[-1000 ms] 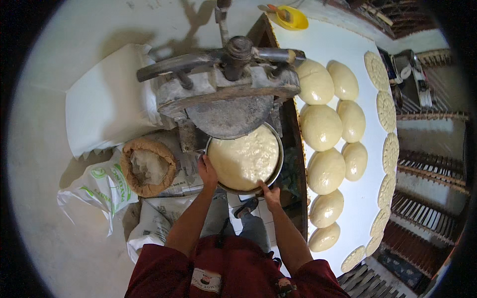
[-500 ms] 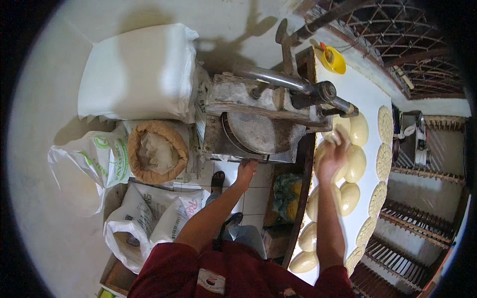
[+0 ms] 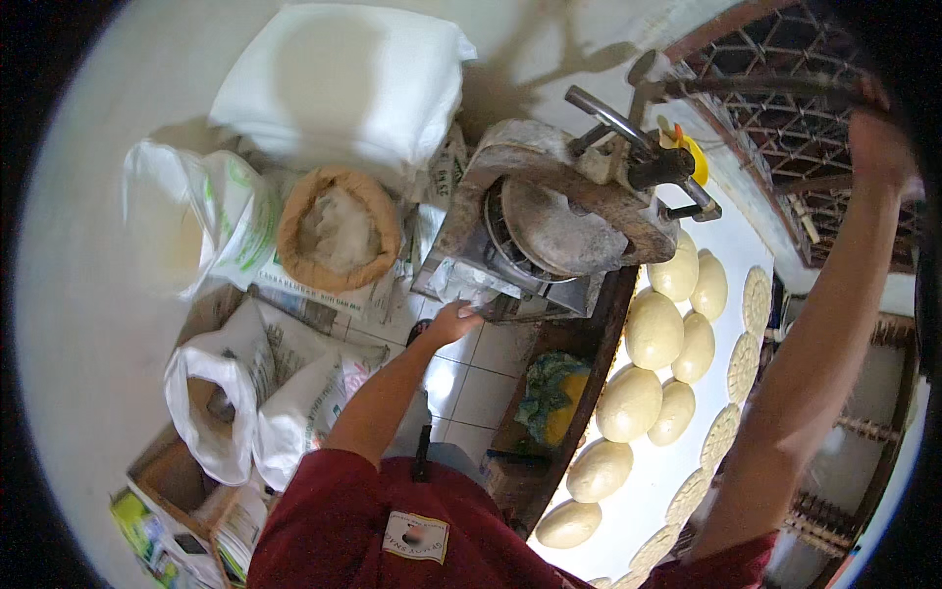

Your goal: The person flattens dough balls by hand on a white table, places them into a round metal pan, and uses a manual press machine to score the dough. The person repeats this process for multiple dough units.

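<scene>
At the left, the left hand (image 3: 453, 322) stays at the lower front edge of the press (image 3: 530, 145), as half a second ago, its fingers bent against that edge (whether they truly grip it, I cannot tell); at the far right, the right hand (image 3: 878, 137) has left its place over the dough and gone up to the long dark lever (image 3: 765, 88), its blurred fingers appearing closed around the end. The view has shifted too, so more of the cardboard box (image 3: 177, 466) at lower left shows. Across the room from the left come a white sack with green print (image 3: 245, 218), a brown paper sack (image 3: 294, 240) with its mouth rolled down over pale contents, a big plump white sack (image 3: 412, 88) by the wall, and a light tiled floor (image 3: 446, 378). Right of these runs the white worktop (image 3: 723, 339), bearing eight smooth, glossy dough rounds (image 3: 655, 331) and a row of flat patterned discs (image 3: 743, 368). The press stands in the middle, beside the worktop's far left part, its grey body worn and pale-dusted, its scuffed round plate (image 3: 564, 231) tilted in view above the base.
</scene>
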A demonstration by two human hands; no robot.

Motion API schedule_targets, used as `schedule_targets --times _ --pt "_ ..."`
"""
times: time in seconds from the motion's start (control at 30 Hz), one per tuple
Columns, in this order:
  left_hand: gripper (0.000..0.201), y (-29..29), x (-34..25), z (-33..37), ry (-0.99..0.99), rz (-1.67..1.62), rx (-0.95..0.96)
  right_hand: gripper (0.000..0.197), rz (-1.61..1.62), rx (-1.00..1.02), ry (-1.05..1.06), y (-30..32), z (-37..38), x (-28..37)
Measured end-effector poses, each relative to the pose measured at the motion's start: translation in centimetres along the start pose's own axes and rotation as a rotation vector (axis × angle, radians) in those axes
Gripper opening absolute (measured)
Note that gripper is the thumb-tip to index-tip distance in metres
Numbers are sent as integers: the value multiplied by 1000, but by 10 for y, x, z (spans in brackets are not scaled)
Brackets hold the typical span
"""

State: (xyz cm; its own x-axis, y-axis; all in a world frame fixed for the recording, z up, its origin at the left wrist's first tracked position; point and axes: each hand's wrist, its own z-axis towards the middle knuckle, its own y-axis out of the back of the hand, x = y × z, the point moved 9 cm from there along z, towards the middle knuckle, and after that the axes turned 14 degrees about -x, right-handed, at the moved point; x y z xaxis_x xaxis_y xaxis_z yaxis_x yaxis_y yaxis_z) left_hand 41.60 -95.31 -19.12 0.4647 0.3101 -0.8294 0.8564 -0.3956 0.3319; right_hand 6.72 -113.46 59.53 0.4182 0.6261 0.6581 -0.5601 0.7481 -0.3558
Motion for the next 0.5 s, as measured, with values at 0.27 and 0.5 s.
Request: schedule_targets --times 0.27,0.5 --pt "67 135 287 -227 273 468 -271 75 330 553 -93 132 -221 122" --pt "64 144 387 -419 343 439 -231 62 280 361 115 196 -285 268"
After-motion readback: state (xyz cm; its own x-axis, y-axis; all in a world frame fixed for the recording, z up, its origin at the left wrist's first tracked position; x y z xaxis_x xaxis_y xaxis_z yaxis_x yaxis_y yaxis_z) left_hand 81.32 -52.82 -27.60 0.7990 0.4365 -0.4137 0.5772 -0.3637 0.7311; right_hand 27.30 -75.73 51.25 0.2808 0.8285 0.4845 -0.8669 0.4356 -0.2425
